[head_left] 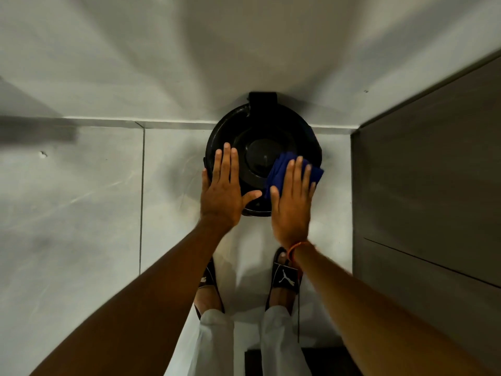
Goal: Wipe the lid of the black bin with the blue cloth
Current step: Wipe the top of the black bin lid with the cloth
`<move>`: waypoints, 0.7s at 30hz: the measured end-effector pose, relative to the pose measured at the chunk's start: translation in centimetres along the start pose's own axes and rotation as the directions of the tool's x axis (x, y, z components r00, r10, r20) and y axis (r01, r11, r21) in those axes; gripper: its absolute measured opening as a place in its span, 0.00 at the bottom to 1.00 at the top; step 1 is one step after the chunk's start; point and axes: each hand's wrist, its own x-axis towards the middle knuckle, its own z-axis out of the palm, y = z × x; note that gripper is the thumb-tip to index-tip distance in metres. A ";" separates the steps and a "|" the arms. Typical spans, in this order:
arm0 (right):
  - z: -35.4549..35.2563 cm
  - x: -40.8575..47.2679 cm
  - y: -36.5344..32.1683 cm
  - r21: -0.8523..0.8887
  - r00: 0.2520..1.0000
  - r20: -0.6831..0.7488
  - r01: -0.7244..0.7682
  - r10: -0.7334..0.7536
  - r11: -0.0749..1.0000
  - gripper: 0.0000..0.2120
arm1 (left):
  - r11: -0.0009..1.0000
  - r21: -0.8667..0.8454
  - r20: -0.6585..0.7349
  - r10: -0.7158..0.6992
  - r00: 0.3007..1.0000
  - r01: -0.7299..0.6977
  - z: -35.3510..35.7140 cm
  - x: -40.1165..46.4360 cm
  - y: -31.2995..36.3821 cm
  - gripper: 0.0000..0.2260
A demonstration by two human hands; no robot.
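Observation:
A round black bin stands on the floor against the wall, seen from above, with its glossy lid (pixel 260 156) closed. My left hand (pixel 223 191) lies flat on the lid's left side, fingers spread, holding nothing. My right hand (pixel 294 198) presses flat on a folded blue cloth (pixel 282 165) on the lid's right front part. The cloth pokes out beyond my fingertips and at the right rim. The front edge of the lid is partly hidden by both hands.
A dark cabinet side (pixel 428 185) rises close on the right of the bin. Pale floor tiles (pixel 81 199) spread to the left. The white wall (pixel 189 63) stands behind the bin. My feet in black slippers (pixel 286 276) stand just in front of it.

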 end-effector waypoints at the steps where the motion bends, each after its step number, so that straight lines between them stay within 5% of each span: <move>1: 0.8 -1.7 -0.4 -0.004 1.000 -0.002 0.020 -0.020 1.000 0.31 | 1.000 -0.004 -0.004 0.001 1.000 -0.001 0.1 0.0 0.0 0.48; 6: 2.7 -4.5 -0.4 -0.048 0.998 0.026 0.053 -0.051 0.997 0.32 | 0.996 -0.080 -0.010 0.035 0.999 -0.036 0.3 0.3 -0.6 0.45; 13: -1.2 3.3 0.0 -0.231 0.948 0.136 0.312 -0.287 0.921 0.29 | 0.970 -0.202 0.059 0.147 0.987 -0.132 -0.8 0.6 -2.9 0.43; 21: -1.6 6.8 -3.7 -0.299 0.882 0.268 0.460 -0.389 0.836 0.30 | 0.976 -0.215 0.046 0.041 0.998 -0.030 -0.9 0.3 -2.1 0.46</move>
